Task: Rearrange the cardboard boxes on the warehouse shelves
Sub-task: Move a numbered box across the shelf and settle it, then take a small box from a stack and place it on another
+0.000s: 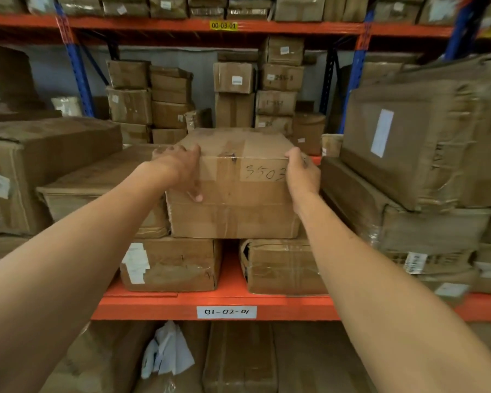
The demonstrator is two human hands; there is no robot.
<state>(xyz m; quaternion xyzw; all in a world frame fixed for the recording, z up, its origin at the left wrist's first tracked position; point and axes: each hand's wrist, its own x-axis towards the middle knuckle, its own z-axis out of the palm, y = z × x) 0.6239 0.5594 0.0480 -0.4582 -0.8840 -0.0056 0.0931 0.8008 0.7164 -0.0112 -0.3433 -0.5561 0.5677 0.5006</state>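
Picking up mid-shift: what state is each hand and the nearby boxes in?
Left hand: gripping the marked box's left corner.
Right hand: gripping its right corner.
Marked box: taped shut, bridging two boxes.
Lower left box: closed, labelled.
Lower right box: dented, end torn.

Two bare hands, left (179, 168) and right (301, 177), are in view against a warehouse rack. Two orange steel shelf beams cross the frame, an upper (153, 24) and a lower (281, 307), each with one location label: a yellow one (223, 25) above, a white handwritten one (226, 312) below. One hand-numbered brown cardboard box (233, 205) sits on two smaller brown cartons, left (172, 263) and right (281, 268).
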